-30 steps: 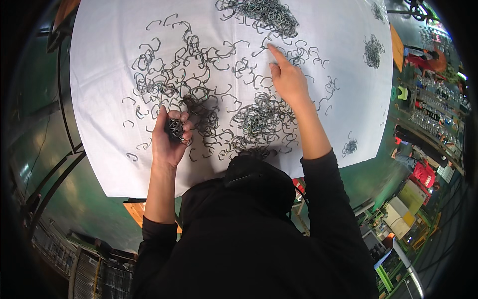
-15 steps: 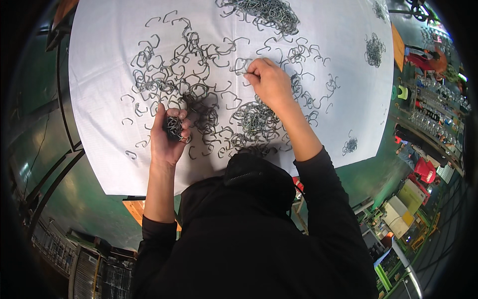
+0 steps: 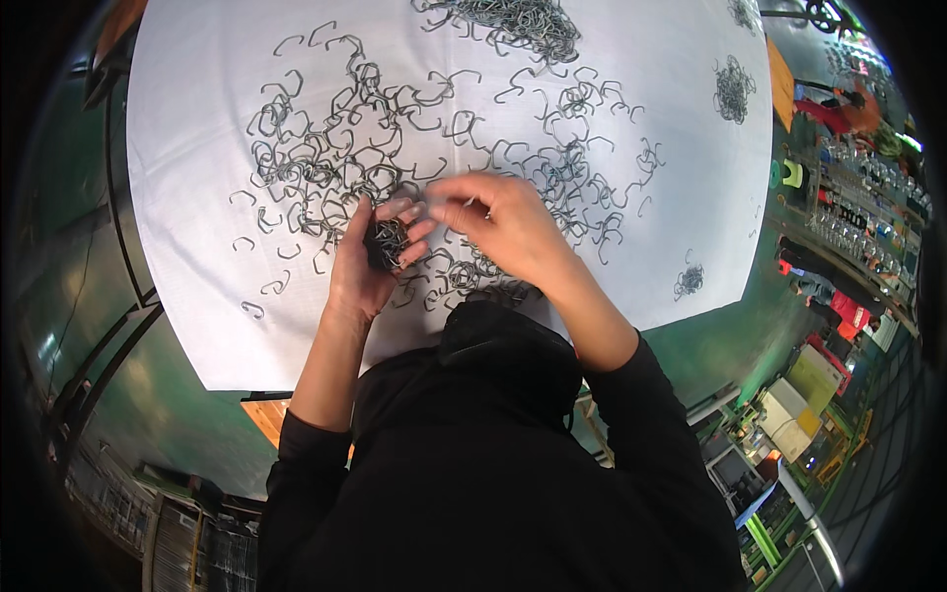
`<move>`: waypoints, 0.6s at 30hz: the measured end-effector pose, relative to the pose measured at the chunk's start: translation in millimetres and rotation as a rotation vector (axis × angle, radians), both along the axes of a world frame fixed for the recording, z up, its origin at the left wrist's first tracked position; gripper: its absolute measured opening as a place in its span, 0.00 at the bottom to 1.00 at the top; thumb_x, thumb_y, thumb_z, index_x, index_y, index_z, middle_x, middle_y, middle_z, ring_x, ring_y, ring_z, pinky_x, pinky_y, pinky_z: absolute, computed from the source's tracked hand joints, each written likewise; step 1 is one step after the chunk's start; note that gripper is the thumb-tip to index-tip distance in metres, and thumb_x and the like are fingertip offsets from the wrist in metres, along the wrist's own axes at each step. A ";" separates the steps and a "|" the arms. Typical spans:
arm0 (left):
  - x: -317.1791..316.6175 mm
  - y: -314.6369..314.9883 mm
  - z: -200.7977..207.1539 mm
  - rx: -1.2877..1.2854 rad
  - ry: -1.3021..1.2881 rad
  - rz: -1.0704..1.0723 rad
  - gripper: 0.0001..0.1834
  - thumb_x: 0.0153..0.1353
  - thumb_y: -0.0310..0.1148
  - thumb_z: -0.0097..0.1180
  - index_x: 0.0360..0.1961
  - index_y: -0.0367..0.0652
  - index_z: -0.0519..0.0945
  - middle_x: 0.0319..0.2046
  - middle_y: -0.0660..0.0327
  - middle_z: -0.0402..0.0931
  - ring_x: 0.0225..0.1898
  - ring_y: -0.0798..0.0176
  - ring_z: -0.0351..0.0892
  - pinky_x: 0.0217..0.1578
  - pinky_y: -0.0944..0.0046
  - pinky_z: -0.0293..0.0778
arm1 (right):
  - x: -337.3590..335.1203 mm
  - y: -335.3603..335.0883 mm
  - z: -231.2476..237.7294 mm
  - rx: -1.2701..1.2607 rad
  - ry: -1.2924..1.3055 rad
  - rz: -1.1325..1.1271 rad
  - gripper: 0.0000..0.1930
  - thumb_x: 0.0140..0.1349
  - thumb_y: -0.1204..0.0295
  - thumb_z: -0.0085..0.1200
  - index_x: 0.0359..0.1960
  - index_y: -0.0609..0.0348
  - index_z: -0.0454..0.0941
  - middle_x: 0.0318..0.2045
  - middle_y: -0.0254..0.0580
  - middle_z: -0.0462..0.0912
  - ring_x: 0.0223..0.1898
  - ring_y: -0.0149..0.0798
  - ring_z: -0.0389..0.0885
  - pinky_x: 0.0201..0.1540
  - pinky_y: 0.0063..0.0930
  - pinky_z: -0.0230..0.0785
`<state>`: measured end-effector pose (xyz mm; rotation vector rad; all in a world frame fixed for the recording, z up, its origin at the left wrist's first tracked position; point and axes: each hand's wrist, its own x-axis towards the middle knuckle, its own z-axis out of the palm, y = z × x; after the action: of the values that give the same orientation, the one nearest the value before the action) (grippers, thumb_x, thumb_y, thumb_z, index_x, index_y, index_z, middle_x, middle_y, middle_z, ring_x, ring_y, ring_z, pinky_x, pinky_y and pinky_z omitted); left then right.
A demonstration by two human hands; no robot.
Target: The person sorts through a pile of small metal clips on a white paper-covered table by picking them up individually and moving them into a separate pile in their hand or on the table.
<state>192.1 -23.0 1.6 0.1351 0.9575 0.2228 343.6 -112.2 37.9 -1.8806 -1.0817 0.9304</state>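
My left hand (image 3: pixel 367 259) is cupped palm up, low over the white-covered table, with its fingers curled around a bunch of grey C-shaped wire clips (image 3: pixel 388 242). Close by on its right, my right hand (image 3: pixel 498 222) reaches across so that thumb and forefinger meet the left fingertips. Those right fingertips are smeared by motion, and whether a clip is between them does not show. Loose C-shaped clips (image 3: pixel 335 158) lie scattered beyond and left of the hands. More of them (image 3: pixel 572 178) spread out to the right, partly under my right hand.
A dense heap of clips (image 3: pixel 523 25) lies at the far middle of the white cloth (image 3: pixel 671 168). Smaller piles sit at the far right (image 3: pixel 733 91) and near right (image 3: pixel 690 281). Beyond the right edge are racks (image 3: pixel 858 217), machinery and people in red clothing.
My right hand has come left and nearer, from the scattered clips to my left fingertips. My left hand has shifted right, still holding its bunch. The view has moved slightly.
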 end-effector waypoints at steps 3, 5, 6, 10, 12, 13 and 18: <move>-4.0 -1.5 -10.2 -0.033 -0.109 0.000 0.24 0.67 0.49 0.33 0.30 0.39 0.72 0.29 0.59 0.70 0.31 0.60 0.73 0.20 0.70 0.67 | 28.1 4.7 -15.2 -0.263 -0.251 -0.179 0.15 0.57 0.66 0.53 0.46 0.56 0.75 0.27 0.45 0.80 0.27 0.44 0.78 0.32 0.33 0.69; -0.4 -1.0 -5.2 -0.001 -0.114 -0.017 0.22 0.67 0.48 0.34 0.29 0.42 0.72 0.27 0.60 0.69 0.26 0.65 0.67 0.18 0.71 0.63 | 48.7 5.5 -29.6 -0.406 -0.355 -0.244 0.17 0.57 0.65 0.52 0.49 0.52 0.74 0.29 0.48 0.80 0.29 0.50 0.78 0.34 0.37 0.69; -0.9 -1.1 -5.5 -0.004 -0.121 -0.020 0.22 0.66 0.48 0.35 0.28 0.42 0.72 0.27 0.60 0.68 0.26 0.65 0.67 0.18 0.72 0.62 | 50.5 2.2 -33.9 -0.362 -0.339 -0.159 0.17 0.57 0.65 0.52 0.50 0.51 0.73 0.30 0.50 0.80 0.30 0.49 0.78 0.36 0.37 0.69; -8.6 6.5 -9.3 -0.017 -0.115 0.012 0.22 0.66 0.49 0.36 0.24 0.45 0.70 0.25 0.61 0.67 0.25 0.65 0.66 0.18 0.73 0.61 | 71.0 20.2 -24.1 -0.261 -0.323 -0.055 0.25 0.53 0.61 0.56 0.54 0.42 0.69 0.37 0.48 0.77 0.39 0.49 0.76 0.45 0.38 0.69; -10.0 10.4 -7.6 -0.005 -0.130 0.032 0.22 0.66 0.49 0.36 0.23 0.45 0.70 0.25 0.61 0.66 0.24 0.66 0.66 0.18 0.73 0.60 | 102.3 43.2 -20.1 -0.193 -0.525 -0.259 0.26 0.51 0.61 0.58 0.54 0.42 0.69 0.43 0.47 0.74 0.42 0.48 0.75 0.46 0.37 0.69; -9.1 12.4 -5.9 -0.006 -0.136 0.038 0.23 0.66 0.49 0.36 0.23 0.45 0.70 0.25 0.61 0.66 0.23 0.66 0.65 0.17 0.73 0.60 | 119.1 53.6 -24.4 -0.181 -0.613 -0.297 0.27 0.49 0.61 0.60 0.54 0.41 0.69 0.46 0.46 0.71 0.44 0.48 0.74 0.46 0.37 0.69; -7.4 16.3 3.6 0.020 -0.129 0.077 0.22 0.66 0.48 0.36 0.24 0.44 0.71 0.24 0.62 0.65 0.22 0.68 0.64 0.15 0.75 0.60 | 154.9 101.2 -55.0 -0.123 -0.852 -0.183 0.22 0.48 0.63 0.60 0.47 0.44 0.74 0.43 0.44 0.74 0.43 0.44 0.75 0.46 0.36 0.69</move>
<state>184.7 -6.6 5.2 0.1010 0.8335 0.3086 498.6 -11.0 -17.1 -2.5087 -1.2963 0.0498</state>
